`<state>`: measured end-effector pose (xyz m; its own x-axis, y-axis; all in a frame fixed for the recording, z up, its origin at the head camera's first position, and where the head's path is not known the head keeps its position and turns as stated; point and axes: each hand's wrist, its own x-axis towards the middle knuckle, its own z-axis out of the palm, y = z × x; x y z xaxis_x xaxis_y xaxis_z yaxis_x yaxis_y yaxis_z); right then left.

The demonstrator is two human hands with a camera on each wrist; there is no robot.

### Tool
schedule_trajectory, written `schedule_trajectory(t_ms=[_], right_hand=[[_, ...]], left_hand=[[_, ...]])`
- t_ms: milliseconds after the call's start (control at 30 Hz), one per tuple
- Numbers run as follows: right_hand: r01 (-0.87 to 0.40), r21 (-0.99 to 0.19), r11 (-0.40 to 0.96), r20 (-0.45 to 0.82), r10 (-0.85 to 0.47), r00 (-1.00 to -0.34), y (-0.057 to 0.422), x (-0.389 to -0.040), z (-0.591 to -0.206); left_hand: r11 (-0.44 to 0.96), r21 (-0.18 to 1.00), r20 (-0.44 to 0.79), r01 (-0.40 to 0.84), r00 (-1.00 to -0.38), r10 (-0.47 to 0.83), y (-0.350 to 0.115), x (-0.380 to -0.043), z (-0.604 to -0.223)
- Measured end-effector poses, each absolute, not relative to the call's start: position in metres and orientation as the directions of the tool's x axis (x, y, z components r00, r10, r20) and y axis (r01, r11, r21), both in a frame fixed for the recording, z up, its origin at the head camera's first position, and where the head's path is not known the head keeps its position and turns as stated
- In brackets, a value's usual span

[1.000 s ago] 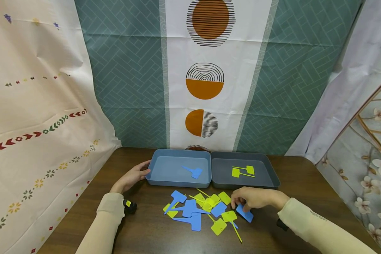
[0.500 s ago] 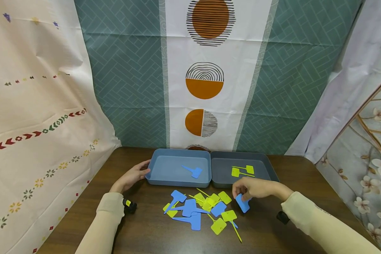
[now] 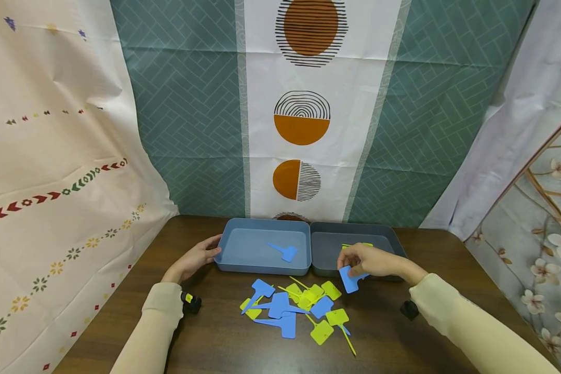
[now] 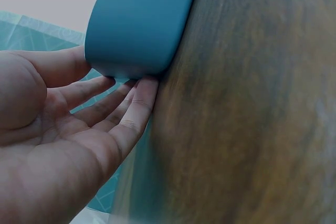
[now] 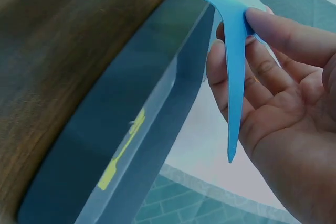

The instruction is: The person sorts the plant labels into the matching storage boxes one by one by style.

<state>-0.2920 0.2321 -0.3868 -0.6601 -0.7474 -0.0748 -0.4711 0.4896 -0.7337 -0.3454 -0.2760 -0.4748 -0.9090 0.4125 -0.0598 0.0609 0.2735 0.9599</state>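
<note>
My right hand (image 3: 369, 260) pinches a blue T-shaped plant label (image 3: 350, 279) between thumb and fingers, raised over the front wall of the dark grey tray (image 3: 324, 270). In the right wrist view the label's pointed stem (image 5: 235, 93) hangs across the fingers. My left hand (image 3: 197, 261) touches the left end of the blue tray (image 3: 262, 269); in the left wrist view its fairly straight fingers (image 4: 137, 103) rest against the tray's end wall. One blue plant label (image 3: 288, 253) lies in the blue tray. Yellow plant labels (image 5: 108, 176) lie in the grey tray, partly hidden by my right hand in the head view.
A loose pile of yellow plant labels (image 3: 322, 332) and blue plant labels (image 3: 288, 325) lies overlapping on the brown wooden table (image 3: 224, 343) before the trays. The two trays stand side by side. Patterned curtains (image 3: 191, 130) hang behind and beside the table.
My right hand has lifted the blue plant label from the table and carried it up and slightly left to the grey tray's front wall. The left hand has stayed in place.
</note>
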Motion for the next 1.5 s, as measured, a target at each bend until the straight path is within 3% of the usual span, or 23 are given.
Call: schedule_trajectory(t_ms=[533, 1500], right_hand=[[-0.388, -0.791, 0.474, -0.032, -0.665, -0.746, 0.211, -0.318, -0.378], [-0.37, -0.802, 0.469, 0.041, -0.575, -0.817, 0.146, -0.356, -0.374]], left_hand=[[0.264, 0.964, -0.07, 0.045, -0.909, 0.41, -0.277, -0.347, -0.476], [0.253, 0.966, -0.067, 0.041, -0.912, 0.405, -0.277, -0.346, -0.475]])
